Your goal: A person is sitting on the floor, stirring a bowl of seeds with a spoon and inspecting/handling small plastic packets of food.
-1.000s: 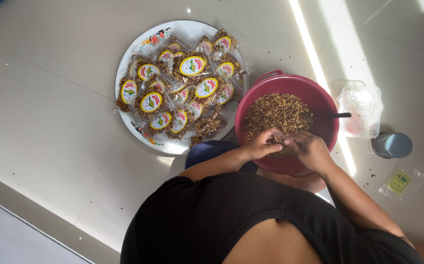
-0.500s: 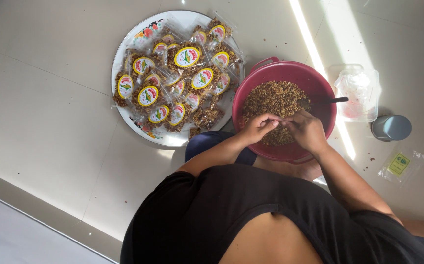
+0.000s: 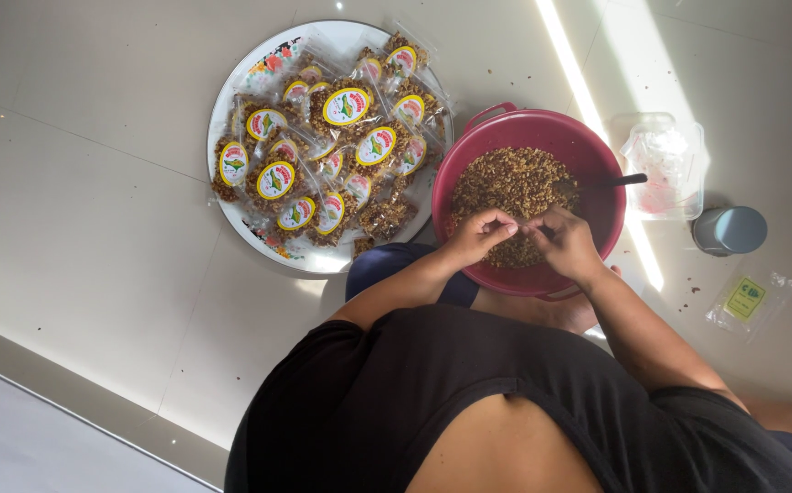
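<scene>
Head view | left hand [image 3: 475,239] and right hand [image 3: 565,243] stay pinched together over red bowl [image 3: 469,169] | grasp contents unclear

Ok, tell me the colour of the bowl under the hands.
The bowl is dark pinkish red, inside and out, clearest in the head view.

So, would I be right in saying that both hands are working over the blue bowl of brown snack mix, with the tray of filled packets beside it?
Not quite: the bowl is red, not blue, as the head view shows. Both the left hand and right hand are over its brown snack mix, with the tray of filled packets beside it.
</scene>
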